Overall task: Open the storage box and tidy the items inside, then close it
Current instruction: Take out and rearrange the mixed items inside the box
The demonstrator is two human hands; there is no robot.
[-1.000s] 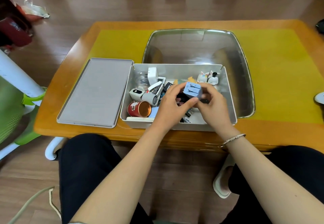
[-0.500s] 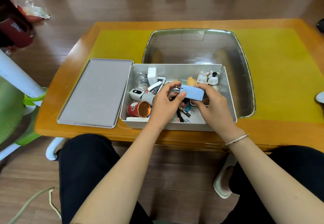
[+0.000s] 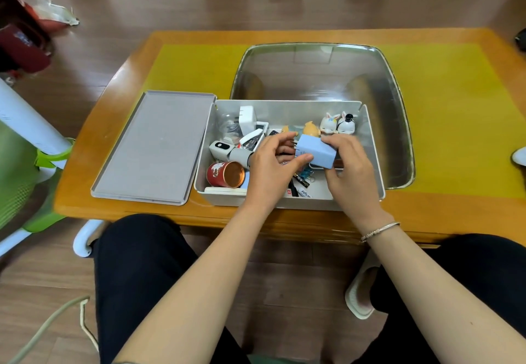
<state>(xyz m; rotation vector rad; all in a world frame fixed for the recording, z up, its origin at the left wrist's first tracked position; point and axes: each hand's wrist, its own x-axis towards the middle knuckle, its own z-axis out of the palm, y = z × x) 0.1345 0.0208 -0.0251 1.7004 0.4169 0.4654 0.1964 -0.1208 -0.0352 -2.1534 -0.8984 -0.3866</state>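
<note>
The grey storage box (image 3: 373,147) stands open at the table's near edge, and its lid (image 3: 153,147) lies flat to the left of it. Over the middle of the box I hold a light blue charger plug (image 3: 314,151) with both hands. My left hand (image 3: 270,170) pinches its pronged end between thumb and fingers, and my right hand (image 3: 347,170) grips its right end. Inside the box lie a red tin can (image 3: 225,174), a white charger (image 3: 247,120), two white bunny figures (image 3: 337,124), an orange figure (image 3: 310,129), binder clips and pens.
A large metal tray (image 3: 321,79) sits behind the box on the yellow mat (image 3: 455,124) of the wooden table (image 3: 94,136). A green and white chair (image 3: 25,147) is at the left. My knees are under the near edge.
The blue plug has been turned in my hands, from prongs facing up to lying lengthwise with the prongs to the left. It sits slightly lower over the box.
</note>
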